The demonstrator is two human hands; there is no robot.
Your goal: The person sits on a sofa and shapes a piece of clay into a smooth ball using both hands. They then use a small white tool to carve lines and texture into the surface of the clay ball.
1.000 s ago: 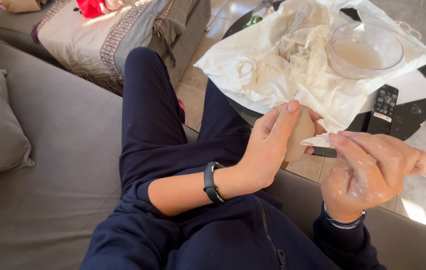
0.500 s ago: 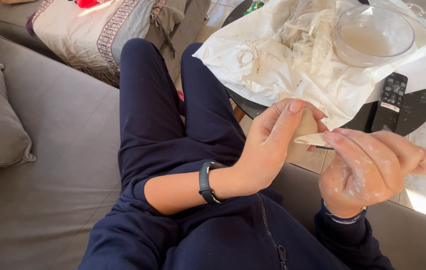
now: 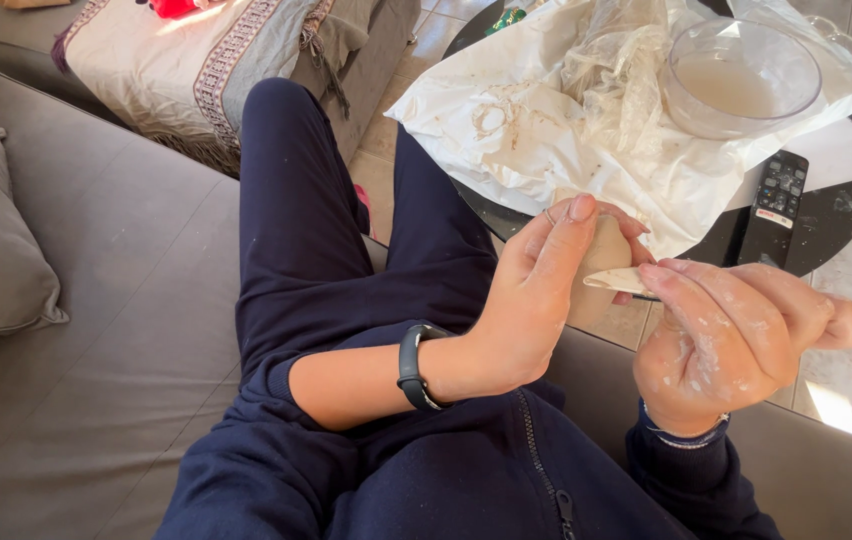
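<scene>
While my left hand (image 3: pixel 536 300) cups a tan clay lump (image 3: pixel 601 265) in a closed grip, my right hand (image 3: pixel 736 335) pinches a flat wooden tool (image 3: pixel 618 281) against it; beyond them sits a clear bowl (image 3: pixel 741 75) on the surface (image 3: pixel 826 215).

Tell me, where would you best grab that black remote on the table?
Take the remote by its long side edges near the lower end, coming from above. It lies flat on the dark round table, its upper end tucked against the crumpled white sheet, so the lower part is probably the freer one.
</scene>
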